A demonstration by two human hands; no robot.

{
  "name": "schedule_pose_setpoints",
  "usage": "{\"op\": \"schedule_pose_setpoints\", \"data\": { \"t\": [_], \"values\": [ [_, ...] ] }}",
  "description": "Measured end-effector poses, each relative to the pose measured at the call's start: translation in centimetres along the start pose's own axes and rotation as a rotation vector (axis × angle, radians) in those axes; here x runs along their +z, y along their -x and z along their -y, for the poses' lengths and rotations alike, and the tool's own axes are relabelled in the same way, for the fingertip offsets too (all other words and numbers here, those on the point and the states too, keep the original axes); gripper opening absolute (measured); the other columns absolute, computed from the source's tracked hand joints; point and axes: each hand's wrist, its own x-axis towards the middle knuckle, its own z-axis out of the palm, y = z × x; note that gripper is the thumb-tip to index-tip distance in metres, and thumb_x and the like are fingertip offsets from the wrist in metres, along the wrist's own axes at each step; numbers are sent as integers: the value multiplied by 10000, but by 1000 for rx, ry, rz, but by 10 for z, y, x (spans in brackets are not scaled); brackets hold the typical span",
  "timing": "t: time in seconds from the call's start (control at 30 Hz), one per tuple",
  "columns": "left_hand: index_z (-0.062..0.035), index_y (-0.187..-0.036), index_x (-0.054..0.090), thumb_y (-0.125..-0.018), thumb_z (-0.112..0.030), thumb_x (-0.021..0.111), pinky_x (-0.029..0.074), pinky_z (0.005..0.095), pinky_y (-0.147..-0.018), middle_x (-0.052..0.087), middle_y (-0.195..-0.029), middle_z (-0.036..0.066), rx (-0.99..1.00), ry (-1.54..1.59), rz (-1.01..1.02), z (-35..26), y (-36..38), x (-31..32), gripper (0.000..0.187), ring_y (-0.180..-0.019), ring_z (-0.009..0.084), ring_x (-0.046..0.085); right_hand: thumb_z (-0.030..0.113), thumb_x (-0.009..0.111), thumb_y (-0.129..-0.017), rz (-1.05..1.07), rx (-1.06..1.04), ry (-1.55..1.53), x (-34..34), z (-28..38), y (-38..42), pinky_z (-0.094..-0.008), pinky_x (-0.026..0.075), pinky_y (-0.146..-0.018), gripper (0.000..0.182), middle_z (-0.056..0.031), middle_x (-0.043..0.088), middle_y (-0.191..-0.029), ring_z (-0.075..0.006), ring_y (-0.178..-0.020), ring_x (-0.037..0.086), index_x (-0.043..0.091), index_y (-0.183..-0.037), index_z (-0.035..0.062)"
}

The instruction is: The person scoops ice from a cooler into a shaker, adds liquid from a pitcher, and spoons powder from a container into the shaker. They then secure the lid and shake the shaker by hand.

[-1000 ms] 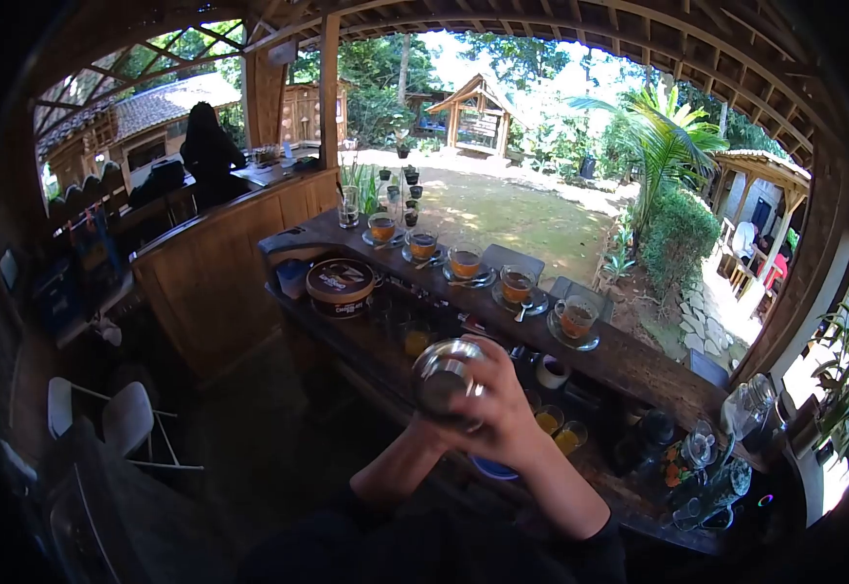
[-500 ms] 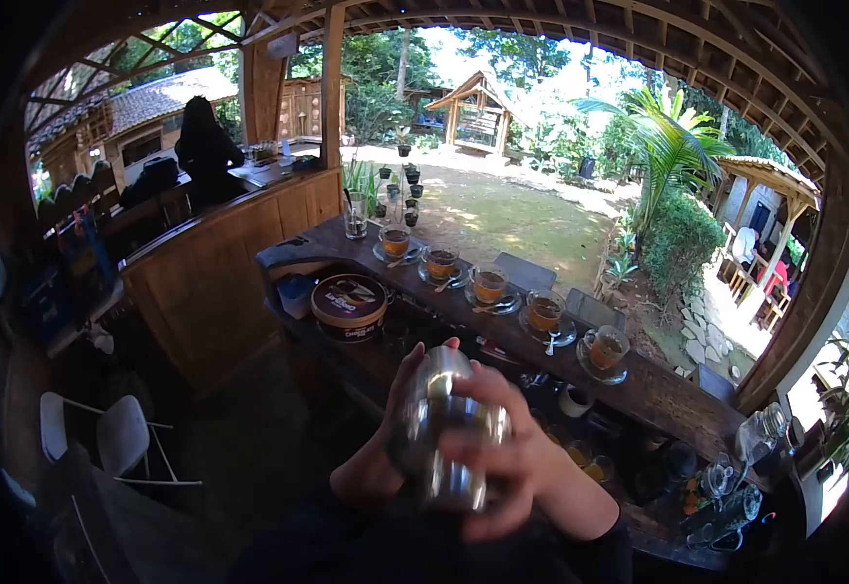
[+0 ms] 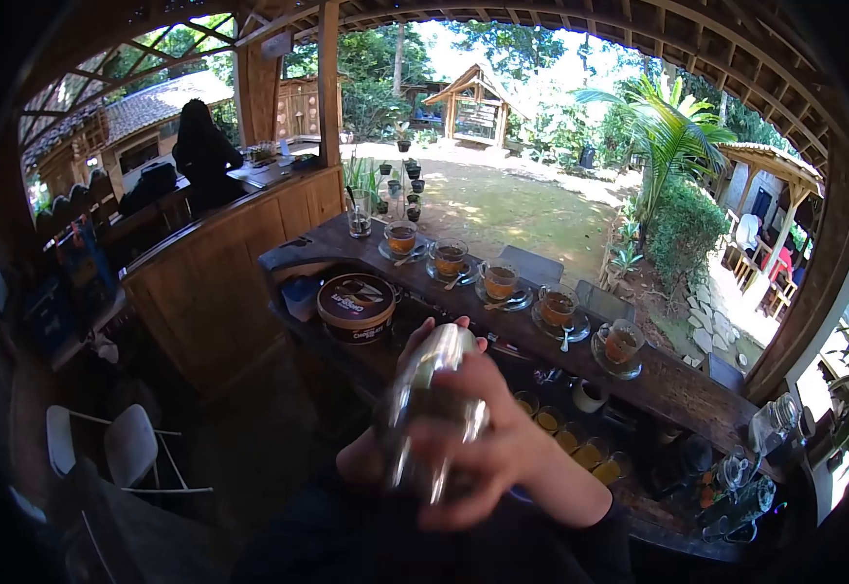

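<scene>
A shiny metal cocktail shaker [image 3: 413,397] is held between both hands, tilted and smeared by motion. My right hand [image 3: 487,419] wraps around its near side, fingers spread over the metal and blurred. Behind the shaker, my left hand [image 3: 362,456] supports the far side; only fingertips at the top and the wrist area show. Just past the hands runs a dark wooden counter [image 3: 677,384]. On it stands a row of several glass cups of amber drink, such as the middle cup [image 3: 499,280], each on a saucer with a spoon.
A round brown tub [image 3: 356,302] sits on the lower shelf at left. Small glasses with yellow liquid [image 3: 590,454] stand below the counter at right, near glass jars [image 3: 736,472]. A folding chair [image 3: 130,446] is lower left. A person [image 3: 200,151] is at another counter.
The shaker has swung slightly to the left and changed its tilt, with both hands still on it. The view has shifted a little, so more yellow glasses show below the counter.
</scene>
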Motion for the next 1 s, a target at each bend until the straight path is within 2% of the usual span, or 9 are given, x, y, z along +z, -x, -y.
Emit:
{"op": "schedule_pose_setpoints", "data": {
  "t": [0.13, 0.37, 0.43, 0.47, 0.53, 0.77, 0.93, 0.97, 1.0],
  "values": [
    [-81, -1151, 530, -908, -386, 476, 526, 344, -806, 590, -1081, 96, 84, -15, -128, 12, -7, -46, 394, -985, 207, 585, 173, 847, -566, -119, 836, -186, 5, -36, 48, -473, 417, -915, 829, -182, 418, -1246, -384, -1127, 472, 368, -1243, 169],
    [-142, -1192, 518, -893, -449, 479, 485, 465, -821, 580, -1081, 141, -11, -174, 154, 32, -6, 32, 430, -965, 305, 581, 225, 751, -641, 42, -178, -72, -32, 34, -7, -649, 366, -879, 549, -35, 525, -1155, -383, -1048, 506, 504, -1094, 412],
    [-116, -1180, 526, -908, -431, 444, 519, 414, -757, 598, -1044, 121, 251, 159, 138, 81, 0, 31, 424, -964, 262, 589, 242, 785, -644, 135, 242, -113, -44, 15, 14, -575, 356, -938, 616, -116, 484, -1207, -393, -1102, 471, 487, -1183, 279],
    [-112, -1149, 550, -920, -427, 416, 529, 361, -735, 617, -999, 102, -129, 533, 510, 75, -24, -18, 411, -973, 210, 588, 230, 827, -602, 117, 285, 19, -37, -5, 41, -497, 374, -949, 750, -179, 451, -1236, -381, -1142, 457, 429, -1234, 164],
    [-108, -1134, 554, -919, -446, 409, 532, 341, -730, 614, -1013, 100, -13, 31, -95, 61, -10, -87, 426, -937, 192, 597, 205, 855, -563, -85, 759, -33, -40, -2, 60, -467, 388, -940, 834, -204, 437, -1250, -396, -1161, 444, 389, -1249, 112],
    [-153, -1203, 517, -887, -508, 463, 519, 448, -749, 573, -1082, 134, -59, -209, 174, 117, -16, 36, 478, -896, 301, 607, 195, 808, -526, -11, -153, 97, -86, 95, 1, -618, 373, -894, 695, 48, 524, -1160, -364, -1084, 488, 512, -1097, 457],
    [-170, -1072, 590, -876, -462, 494, 506, 306, -568, 613, -1028, 6, 74, -7, -245, 151, -39, -64, 365, -825, 159, 616, 204, 777, -581, -188, 849, -113, -94, 50, 55, -601, 394, -871, 596, -120, 481, -1215, -457, -1102, 455, 546, -1121, 307],
    [-202, -1058, 580, -860, -475, 507, 483, 269, -536, 622, -998, -32, -34, -27, 19, 159, -36, -82, 345, -819, 96, 602, 81, 748, -532, -17, 717, 38, -96, 50, 80, -492, 345, -977, 933, -247, 360, -1324, -439, -1173, 365, 316, -1358, 69],
    [-192, -1111, 562, -865, -497, 492, 505, 302, -563, 603, -1026, 30, 412, -227, -180, 200, -39, -15, 398, -822, 153, 609, 81, 748, -532, -21, 696, 48, -103, 62, 76, -492, 345, -977, 933, -247, 360, -1324, -439, -1173, 365, 316, -1358, 69]
  ]
}}
